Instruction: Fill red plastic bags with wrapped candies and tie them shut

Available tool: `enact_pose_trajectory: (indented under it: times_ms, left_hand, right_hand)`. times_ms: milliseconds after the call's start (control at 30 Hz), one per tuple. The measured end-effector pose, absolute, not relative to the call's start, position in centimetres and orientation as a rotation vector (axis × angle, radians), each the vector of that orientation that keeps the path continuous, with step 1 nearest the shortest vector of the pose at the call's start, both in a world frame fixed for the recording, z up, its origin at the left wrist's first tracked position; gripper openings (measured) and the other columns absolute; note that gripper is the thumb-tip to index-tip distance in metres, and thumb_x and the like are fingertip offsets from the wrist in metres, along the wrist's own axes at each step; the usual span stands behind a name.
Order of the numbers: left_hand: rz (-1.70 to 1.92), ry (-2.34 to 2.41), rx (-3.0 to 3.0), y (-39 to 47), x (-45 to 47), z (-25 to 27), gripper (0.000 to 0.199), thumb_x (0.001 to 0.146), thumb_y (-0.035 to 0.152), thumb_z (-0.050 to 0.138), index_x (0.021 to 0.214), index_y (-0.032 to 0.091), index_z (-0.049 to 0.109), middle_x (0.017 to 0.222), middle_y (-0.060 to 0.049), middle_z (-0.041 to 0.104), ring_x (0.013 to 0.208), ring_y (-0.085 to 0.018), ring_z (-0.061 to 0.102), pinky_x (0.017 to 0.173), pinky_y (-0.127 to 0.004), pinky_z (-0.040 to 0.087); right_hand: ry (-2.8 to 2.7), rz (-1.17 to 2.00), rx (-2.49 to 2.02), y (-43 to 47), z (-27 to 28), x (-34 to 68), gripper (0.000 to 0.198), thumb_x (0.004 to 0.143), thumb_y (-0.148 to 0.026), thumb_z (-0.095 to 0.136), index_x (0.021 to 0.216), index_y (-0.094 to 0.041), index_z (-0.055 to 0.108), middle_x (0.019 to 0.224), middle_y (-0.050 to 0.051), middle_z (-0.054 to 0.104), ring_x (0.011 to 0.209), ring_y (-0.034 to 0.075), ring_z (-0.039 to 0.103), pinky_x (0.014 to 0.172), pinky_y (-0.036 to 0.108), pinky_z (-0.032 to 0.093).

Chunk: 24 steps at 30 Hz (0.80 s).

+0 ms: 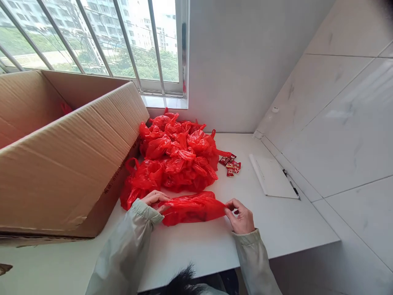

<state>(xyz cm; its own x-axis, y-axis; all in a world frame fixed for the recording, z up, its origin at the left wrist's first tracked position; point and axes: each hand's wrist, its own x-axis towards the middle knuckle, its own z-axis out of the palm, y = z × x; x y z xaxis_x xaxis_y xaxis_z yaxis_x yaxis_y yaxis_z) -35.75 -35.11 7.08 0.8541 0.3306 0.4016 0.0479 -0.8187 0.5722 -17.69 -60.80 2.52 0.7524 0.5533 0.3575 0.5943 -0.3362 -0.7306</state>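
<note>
A red plastic bag (193, 209) lies stretched sideways on the white table, with something darker showing faintly through it. My right hand (241, 216) pinches its right end between thumb and fingers. At the opposite end, my left hand (156, 200) has its fingers closed on the bag's edge, with the fingertips partly hidden by the plastic. Just beyond, a heap of knotted red plastic bags (178, 151) is piled against the cardboard box and the wall.
A large open cardboard box (70, 159) fills the left side, with some red inside. Small red wrapped packets (231, 164) lie right of the heap. Farther right are a white notebook (273, 176), a pen (291, 184) and a clear bottle (266, 123) by the tiled wall. A barred window is behind.
</note>
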Motion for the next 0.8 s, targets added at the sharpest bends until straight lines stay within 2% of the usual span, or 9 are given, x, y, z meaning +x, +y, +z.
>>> enact_pose_trajectory:
  times_ms: [67,133,200,267,367,433,533,700,800]
  left_hand:
    - [0.629,0.224,2.517,-35.5,-36.2,7.5,0.026,0.089,0.041,0.06,0.101,0.019,0.067,0.103,-0.007,0.068,0.094,-0.023,0.067,0.083,-0.037,0.058]
    - [0.613,0.175,2.56,-36.5,-36.3,7.7,0.038,0.081,0.046,0.066,0.112,0.024,0.065,0.119,-0.009,0.065,0.111,-0.029,0.061,0.094,-0.044,0.054]
    - [0.613,0.127,2.586,-37.8,-35.9,7.6,0.044,0.078,0.048,0.069,0.116,0.027,0.064,0.126,-0.01,0.062,0.124,-0.033,0.052,0.104,-0.05,0.047]
    - [0.624,0.095,2.592,-38.7,-35.3,7.4,0.036,0.083,0.042,0.066,0.115,0.027,0.065,0.12,-0.009,0.065,0.121,-0.033,0.053,0.106,-0.05,0.044]
    - [0.668,0.086,2.56,-38.9,-34.5,7.0,0.018,0.09,0.028,0.058,0.105,0.026,0.067,0.092,-0.006,0.07,0.094,-0.026,0.064,0.095,-0.042,0.049]
    - [0.708,0.083,2.509,-38.3,-34.5,7.0,0.012,0.09,0.026,0.057,0.093,0.026,0.068,0.079,-0.003,0.068,0.078,-0.021,0.064,0.086,-0.037,0.05]
    - [0.758,0.107,2.389,-37.2,-34.7,7.4,0.009,0.088,0.029,0.059,0.084,0.025,0.065,0.073,-0.001,0.065,0.07,-0.019,0.061,0.075,-0.032,0.05]
    - [0.766,0.275,2.118,-36.5,-35.2,8.4,0.009,0.093,0.033,0.053,0.089,0.024,0.056,0.067,0.003,0.055,0.053,-0.013,0.051,0.051,-0.023,0.043]
    - [0.817,0.41,1.963,-36.8,-35.6,9.1,0.007,0.093,0.032,0.052,0.092,0.025,0.049,0.071,0.003,0.053,0.053,-0.012,0.05,0.048,-0.022,0.04]
  right_hand:
    - [-0.911,-0.042,-1.994,-60.7,3.1,-18.4,0.024,0.076,-0.019,0.057,0.099,-0.019,0.065,0.098,0.007,0.07,0.087,0.021,0.065,0.075,0.033,0.052]
    - [-1.072,-0.038,-1.951,-59.8,4.5,-19.4,0.052,0.071,-0.017,0.058,0.123,-0.018,0.059,0.126,0.013,0.062,0.115,0.027,0.058,0.095,0.041,0.047]
    - [-1.294,0.003,-1.948,-58.1,6.1,-20.4,0.064,0.068,-0.017,0.06,0.133,-0.018,0.055,0.133,0.014,0.059,0.124,0.03,0.051,0.104,0.048,0.039]
    - [-1.462,0.073,-2.043,-56.1,7.2,-21.1,0.053,0.069,-0.015,0.059,0.121,-0.02,0.062,0.116,0.011,0.068,0.111,0.03,0.058,0.101,0.052,0.038]
    - [-1.554,0.089,-2.196,-53.5,7.5,-21.2,0.033,0.07,-0.01,0.057,0.097,-0.022,0.07,0.089,0.006,0.073,0.087,0.025,0.063,0.094,0.048,0.041]
    - [-1.551,0.043,-2.148,-52.7,7.4,-20.8,0.028,0.07,-0.011,0.058,0.092,-0.023,0.07,0.085,0.003,0.073,0.083,0.022,0.064,0.089,0.042,0.044]
    - [-1.43,0.019,-1.905,-52.8,7.8,-20.3,0.014,0.08,-0.018,0.06,0.088,-0.025,0.07,0.084,0.001,0.074,0.08,0.019,0.066,0.081,0.034,0.048]
    - [-0.977,-0.13,-1.74,-54.4,9.4,-20.0,0.015,0.09,-0.027,0.057,0.083,-0.022,0.069,0.079,0.003,0.071,0.074,0.017,0.065,0.07,0.028,0.051]
    - [-0.673,-0.162,-1.759,-56.0,10.0,-19.8,0.017,0.088,-0.033,0.059,0.08,-0.02,0.065,0.069,0.001,0.062,0.065,0.015,0.058,0.062,0.028,0.05]
